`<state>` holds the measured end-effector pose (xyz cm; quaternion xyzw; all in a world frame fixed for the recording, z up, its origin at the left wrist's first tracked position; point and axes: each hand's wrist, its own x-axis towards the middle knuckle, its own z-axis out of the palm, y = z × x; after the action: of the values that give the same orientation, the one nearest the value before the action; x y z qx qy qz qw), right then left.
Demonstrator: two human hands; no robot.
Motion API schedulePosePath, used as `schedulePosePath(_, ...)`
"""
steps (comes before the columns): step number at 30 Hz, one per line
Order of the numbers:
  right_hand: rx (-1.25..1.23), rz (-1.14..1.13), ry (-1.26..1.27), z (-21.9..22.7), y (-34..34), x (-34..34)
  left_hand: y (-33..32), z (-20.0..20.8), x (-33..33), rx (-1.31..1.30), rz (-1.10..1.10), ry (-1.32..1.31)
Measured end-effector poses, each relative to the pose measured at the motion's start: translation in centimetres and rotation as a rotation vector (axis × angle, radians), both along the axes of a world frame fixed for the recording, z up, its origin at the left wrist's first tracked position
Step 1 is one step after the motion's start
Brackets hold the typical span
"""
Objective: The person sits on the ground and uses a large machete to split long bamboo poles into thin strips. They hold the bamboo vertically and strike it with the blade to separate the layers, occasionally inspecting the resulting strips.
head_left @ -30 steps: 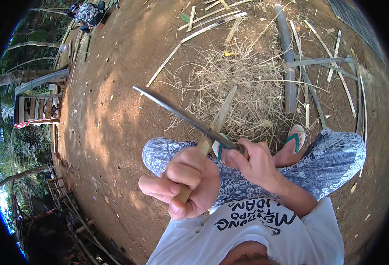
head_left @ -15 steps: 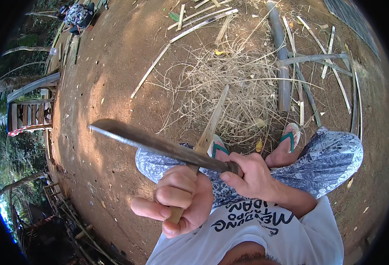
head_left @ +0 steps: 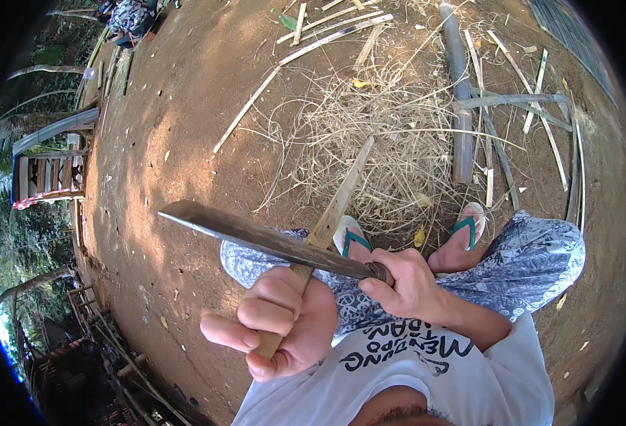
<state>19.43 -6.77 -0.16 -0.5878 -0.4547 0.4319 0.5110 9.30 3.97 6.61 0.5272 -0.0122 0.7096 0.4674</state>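
My left hand [head_left: 282, 319] is closed round the lower part of a flat bamboo strip [head_left: 343, 193], whose narrow far end points away from me over the shavings. In my right hand [head_left: 409, 285] is the handle of a machete [head_left: 270, 240], gripped close to the collar at the blade's base. The long dark blade points left and lies across the strip just beyond my left fingers. From this angle it appears to touch the strip. Most of the machete's handle is hidden in my fist.
A heap of thin bamboo shavings [head_left: 377, 153] covers the ground before my sandalled feet [head_left: 469, 227]. Right of it lie a grey bamboo pole [head_left: 460, 106] and a forked wooden frame [head_left: 512, 99]. Cut strips [head_left: 338, 37] are scattered beyond. Another person [head_left: 129, 20] crouches far left.
The machete blade has shifted slightly right and down in view, and its blur is gone. My left hand and the strip's lower end have moved a little left.
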Motion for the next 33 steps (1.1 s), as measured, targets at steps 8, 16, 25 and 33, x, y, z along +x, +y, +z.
schedulePosePath(8, -0.121, -0.105, -0.074, -0.4, -0.2, 0.1, -0.3, -0.2, -0.4, 0.006, 0.002, -0.038)
schedulePosePath(16, -0.355, -0.170, -0.178, -3.3, 0.3, 2.0, -0.7, -0.9, 0.2, 0.014, -0.022, -0.044)
schedulePosePath(25, -0.344, -0.168, -0.241, -5.5, 0.6, 3.1, -0.7, -0.8, 0.1, 0.007, 0.009, -0.018)
schedulePosePath(33, -0.365, -0.171, -0.261, -8.7, 1.2, 4.6, -0.6, -0.4, -0.2, -0.010, 0.017, 0.005)
